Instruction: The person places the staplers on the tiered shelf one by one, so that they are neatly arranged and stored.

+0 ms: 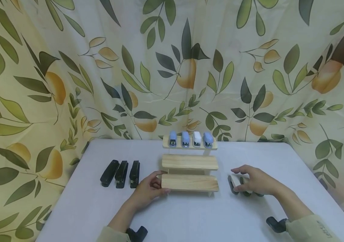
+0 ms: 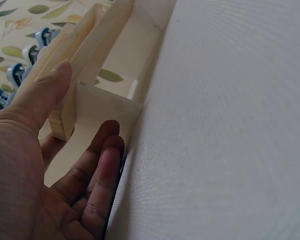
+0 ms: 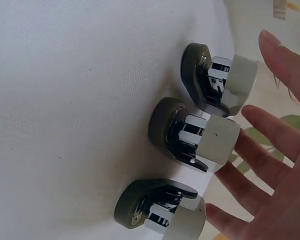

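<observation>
A three-tier display stand with wooden boards (image 1: 190, 182) and clear supports stands mid-table. My left hand (image 1: 151, 186) holds the left end of its lowest board; in the left wrist view the thumb (image 2: 60, 82) lies along the wood and the other fingers reach beneath and behind. On the right, my right hand (image 1: 258, 181) hovers over three small white-and-dark-green staplers (image 1: 235, 183), partly hiding them. The right wrist view shows its fingers spread, fingertips right at the tops of the middle stapler (image 3: 217, 142) and the end stapler (image 3: 182, 220), the thumb apart from them.
Four mini staplers (image 1: 185, 139), blue ones and a white one, stand in a row on the top tier. The middle board (image 1: 190, 162) is bare wood. Three black staplers (image 1: 121, 174) lie side by side left of the stand. A leaf-patterned curtain (image 1: 172, 67) hangs behind the white table (image 1: 208, 218).
</observation>
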A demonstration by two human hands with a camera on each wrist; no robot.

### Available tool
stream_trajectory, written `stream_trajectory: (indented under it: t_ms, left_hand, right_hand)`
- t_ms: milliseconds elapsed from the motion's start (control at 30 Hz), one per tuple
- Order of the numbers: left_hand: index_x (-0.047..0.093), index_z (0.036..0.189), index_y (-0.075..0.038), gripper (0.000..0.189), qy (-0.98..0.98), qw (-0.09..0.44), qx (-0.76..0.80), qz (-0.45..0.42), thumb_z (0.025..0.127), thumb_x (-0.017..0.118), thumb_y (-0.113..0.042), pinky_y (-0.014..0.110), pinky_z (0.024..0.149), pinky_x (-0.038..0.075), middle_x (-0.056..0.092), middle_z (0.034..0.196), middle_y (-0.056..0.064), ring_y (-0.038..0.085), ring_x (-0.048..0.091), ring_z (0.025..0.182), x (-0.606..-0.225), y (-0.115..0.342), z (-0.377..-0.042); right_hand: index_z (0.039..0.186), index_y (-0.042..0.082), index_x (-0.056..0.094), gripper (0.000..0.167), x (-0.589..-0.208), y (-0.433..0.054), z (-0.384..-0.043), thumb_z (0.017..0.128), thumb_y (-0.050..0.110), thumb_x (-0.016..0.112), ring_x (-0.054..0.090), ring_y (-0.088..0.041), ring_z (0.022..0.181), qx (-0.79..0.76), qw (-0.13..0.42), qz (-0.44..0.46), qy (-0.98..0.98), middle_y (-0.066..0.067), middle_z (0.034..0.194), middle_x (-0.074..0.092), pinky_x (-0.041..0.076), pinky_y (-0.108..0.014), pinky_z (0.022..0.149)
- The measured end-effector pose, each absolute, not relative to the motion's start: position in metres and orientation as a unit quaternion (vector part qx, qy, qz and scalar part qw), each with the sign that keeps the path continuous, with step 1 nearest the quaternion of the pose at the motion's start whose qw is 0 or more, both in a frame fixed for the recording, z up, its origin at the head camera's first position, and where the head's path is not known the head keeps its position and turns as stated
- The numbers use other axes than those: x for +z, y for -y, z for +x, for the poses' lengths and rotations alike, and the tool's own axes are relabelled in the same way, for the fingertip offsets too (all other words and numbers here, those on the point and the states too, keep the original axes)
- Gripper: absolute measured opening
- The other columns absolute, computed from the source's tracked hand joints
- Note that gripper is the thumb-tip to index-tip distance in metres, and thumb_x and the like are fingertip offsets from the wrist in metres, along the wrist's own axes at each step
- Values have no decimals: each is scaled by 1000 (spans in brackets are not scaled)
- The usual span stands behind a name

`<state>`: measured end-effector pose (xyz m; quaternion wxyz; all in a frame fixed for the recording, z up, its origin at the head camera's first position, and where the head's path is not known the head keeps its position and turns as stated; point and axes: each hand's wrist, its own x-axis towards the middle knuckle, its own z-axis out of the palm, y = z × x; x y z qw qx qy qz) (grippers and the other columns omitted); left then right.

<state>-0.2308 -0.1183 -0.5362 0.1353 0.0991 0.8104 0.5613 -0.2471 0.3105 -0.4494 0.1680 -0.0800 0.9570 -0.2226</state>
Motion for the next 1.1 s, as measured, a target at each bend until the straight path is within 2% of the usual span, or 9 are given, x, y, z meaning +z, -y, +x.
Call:
stream_trajectory:
  t_ms: [100, 267, 367, 600, 833, 1100]
  left_hand:
    - [54, 145, -34, 71, -811, 136, 561, 97, 83, 86, -44, 33, 83, 51, 68, 102, -1, 18, 62, 95, -536, 118, -231]
    - [54, 145, -35, 70, -811, 137, 561, 96, 83, 86, -44, 33, 83, 51, 68, 102, -1, 18, 62, 95, -536, 118, -231]
    - [54, 145, -35, 69, -810, 137, 562, 98, 84, 86, -43, 33, 84, 51, 68, 103, -1, 18, 62, 95, -536, 118, -231]
    - [54, 145, -35, 69, -810, 138, 561, 98, 84, 86, -44, 33, 84, 51, 67, 103, -1, 18, 61, 95, -535, 119, -230]
    - [55, 143, -37, 66, -807, 135, 564, 108, 84, 85, -45, 31, 82, 52, 68, 102, -1, 18, 62, 94, -537, 120, -231]
    - [55, 143, -36, 67, -806, 137, 566, 107, 84, 85, -44, 30, 82, 51, 68, 102, -1, 18, 62, 94, -537, 120, -230]
  right_hand:
    - [142, 11, 60, 83, -450, -311, -247, 74, 47, 91, 50, -53, 132, -219, 177, -75, -957, -31, 146, 53, 41, -74, 101]
    - [143, 11, 59, 85, -453, -312, -248, 73, 46, 92, 58, -37, 119, -218, 183, -73, -956, -29, 145, 54, 50, -62, 94]
    - [143, 10, 60, 85, -456, -313, -248, 73, 45, 92, 58, -32, 116, -219, 180, -78, -956, -27, 144, 55, 51, -57, 92]
    - [143, 8, 59, 85, -458, -312, -250, 74, 45, 92, 58, -33, 115, -218, 183, -82, -955, -25, 143, 56, 51, -59, 94]
    - [141, 10, 62, 83, -459, -312, -250, 73, 46, 92, 55, -42, 129, -221, 180, -83, -955, -22, 143, 57, 43, -70, 103]
    - [141, 9, 62, 83, -461, -312, -250, 72, 46, 92, 55, -40, 127, -229, 180, -84, -953, -21, 142, 58, 44, -69, 103]
